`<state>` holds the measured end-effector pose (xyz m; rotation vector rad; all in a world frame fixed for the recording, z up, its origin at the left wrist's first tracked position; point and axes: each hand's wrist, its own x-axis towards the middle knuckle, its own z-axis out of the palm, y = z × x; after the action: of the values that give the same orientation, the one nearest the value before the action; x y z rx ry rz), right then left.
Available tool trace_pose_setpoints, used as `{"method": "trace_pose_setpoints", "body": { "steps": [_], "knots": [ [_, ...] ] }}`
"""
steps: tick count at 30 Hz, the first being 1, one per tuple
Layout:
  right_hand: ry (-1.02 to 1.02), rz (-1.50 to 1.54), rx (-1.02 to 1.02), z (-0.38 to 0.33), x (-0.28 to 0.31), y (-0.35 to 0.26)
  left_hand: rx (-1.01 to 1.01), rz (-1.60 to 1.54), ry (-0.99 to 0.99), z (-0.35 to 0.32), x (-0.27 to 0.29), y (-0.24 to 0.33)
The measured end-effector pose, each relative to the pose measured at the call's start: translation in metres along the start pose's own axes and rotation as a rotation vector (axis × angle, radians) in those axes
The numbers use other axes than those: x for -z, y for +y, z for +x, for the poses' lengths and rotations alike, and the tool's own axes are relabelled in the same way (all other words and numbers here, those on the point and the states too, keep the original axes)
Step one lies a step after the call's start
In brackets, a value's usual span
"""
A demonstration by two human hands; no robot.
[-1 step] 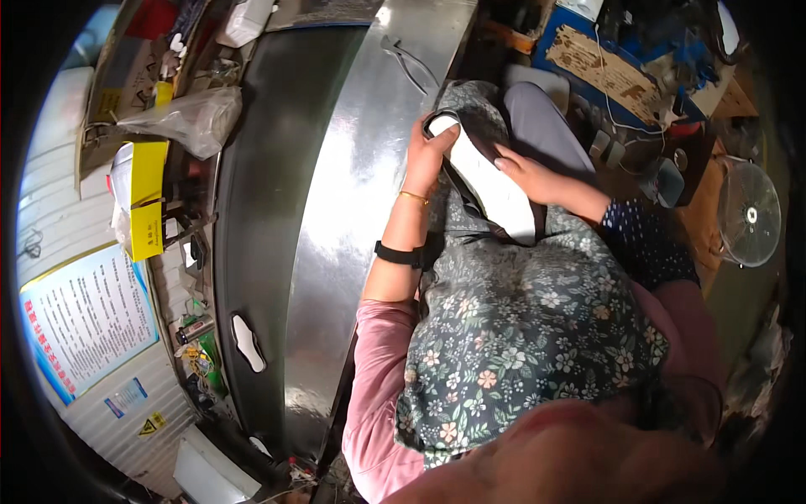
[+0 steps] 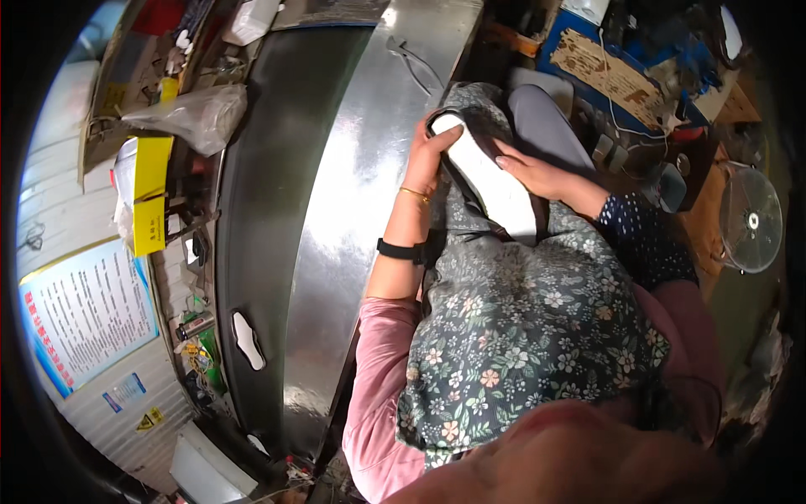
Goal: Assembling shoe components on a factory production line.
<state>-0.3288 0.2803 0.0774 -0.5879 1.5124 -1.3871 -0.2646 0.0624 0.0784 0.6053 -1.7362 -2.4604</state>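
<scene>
A dark shoe (image 2: 489, 179) with a white bottom face lies bottom-up across my lap. My left hand (image 2: 426, 158) wraps round its far end, the thumb pressed on the white face and the fingers hidden underneath. Along the shoe's right edge my right hand (image 2: 544, 178) holds the dark side, thumb stretched toward the white bottom and the other fingers out of sight. Beneath it spreads a flowered apron (image 2: 520, 328). Long-handled pliers (image 2: 414, 65) rest on the shiny metal ledge (image 2: 353, 185) left of my knees.
Beyond the ledge runs a dark conveyor belt (image 2: 264, 218) carrying another white-bottomed shoe piece (image 2: 248, 340). Shelving at the left bears a yellow box (image 2: 151, 227) and a clear plastic bag (image 2: 197, 118). To the right stand a blue-edged bench (image 2: 609, 71) and a round clear disc (image 2: 750, 220).
The view has shifted slightly. My right hand sits a touch closer in along the shoe's edge; both hands keep their hold.
</scene>
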Motion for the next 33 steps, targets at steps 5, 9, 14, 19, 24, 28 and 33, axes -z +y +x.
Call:
{"method": "trace_pose_setpoints", "body": {
  "steps": [5,9,14,19,24,28,33],
  "knots": [
    [0.053,0.197,0.088,0.036,-0.018,0.01,-0.044,-0.619,0.278,-0.007,0.008,-0.051],
    [0.171,-0.328,0.093,0.039,-0.033,0.004,-0.016,1.313,0.6,-0.017,-0.019,-0.007],
    [0.277,-0.331,0.126,0.049,-0.046,0.013,0.047,1.437,0.248,0.007,0.012,0.006],
    [0.265,0.045,0.245,0.053,-0.034,0.036,-0.275,0.974,0.08,-0.035,0.022,-0.055],
    [0.414,-0.162,0.262,0.045,-0.039,0.021,-0.237,1.357,0.423,-0.042,-0.028,-0.014],
    [0.256,0.052,0.329,0.057,-0.022,0.029,-0.129,0.123,0.152,-0.081,-0.03,-0.032],
    [0.008,0.075,0.208,0.069,0.003,-0.044,0.046,-0.246,0.146,-0.09,-0.017,0.008]
  ]
}}
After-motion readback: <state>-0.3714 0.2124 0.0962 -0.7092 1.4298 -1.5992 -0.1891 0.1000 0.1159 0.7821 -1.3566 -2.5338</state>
